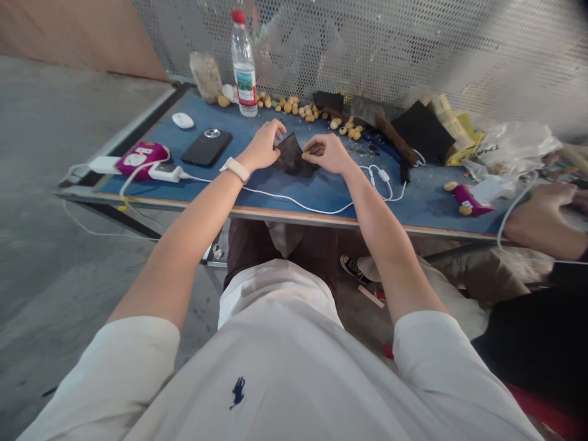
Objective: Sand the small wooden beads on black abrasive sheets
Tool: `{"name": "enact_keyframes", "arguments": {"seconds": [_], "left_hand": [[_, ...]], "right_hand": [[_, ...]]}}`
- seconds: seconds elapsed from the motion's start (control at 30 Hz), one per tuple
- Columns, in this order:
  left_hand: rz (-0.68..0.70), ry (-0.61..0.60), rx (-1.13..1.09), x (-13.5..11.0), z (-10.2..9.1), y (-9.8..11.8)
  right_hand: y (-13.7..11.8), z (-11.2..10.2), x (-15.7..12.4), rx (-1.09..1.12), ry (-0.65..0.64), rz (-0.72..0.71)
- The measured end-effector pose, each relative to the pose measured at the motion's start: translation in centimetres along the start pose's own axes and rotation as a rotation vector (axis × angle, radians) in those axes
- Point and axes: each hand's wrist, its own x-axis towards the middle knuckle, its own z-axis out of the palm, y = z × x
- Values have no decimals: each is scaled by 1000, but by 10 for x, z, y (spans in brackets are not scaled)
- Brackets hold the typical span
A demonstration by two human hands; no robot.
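Observation:
My left hand (265, 146) rests on the blue table (321, 190), its fingers curled onto the left edge of a dark sheet of sandpaper (289, 156), pinning it down. My right hand (327, 152) is closed in a pinch on a small yellow bead (305, 155), pressed against the sheet. A pale band sits on my left wrist. Beyond my hands lies a scatter of several yellow beads (298, 109).
A water bottle (243, 67), a black phone (206, 147), a white mouse (182, 120), a pink device (141, 157) and white cables (294, 201) lie on the table. Dark sheets (420, 131) and plastic bags (514, 147) sit right. Another person's hand (546, 214) works at the right edge.

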Motion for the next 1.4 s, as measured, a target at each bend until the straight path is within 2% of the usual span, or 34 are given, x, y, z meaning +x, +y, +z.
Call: {"name": "enact_keyframes", "arguments": {"seconds": [0.17, 0.37, 0.5, 0.77, 1.03, 1.2, 1.4], "left_hand": [[54, -27, -21, 2, -3, -6], [60, -75, 27, -3, -15, 6], [115, -140, 76, -5, -18, 11], [222, -172, 97, -2, -6, 3], [205, -397, 189, -8, -6, 15], [175, -407, 210, -9, -5, 14], [199, -384, 205, -7, -1, 10]], "right_hand": [[-6, -2, -2, 69, -6, 7], [-16, -7, -6, 88, -40, 5], [-14, -8, -5, -20, -93, -25], [-4, -8, -2, -111, -113, -38], [-13, -6, -3, -352, -192, -45], [-17, -7, -2, -430, -222, -81], [-21, -14, -7, -488, -335, -149]]}}
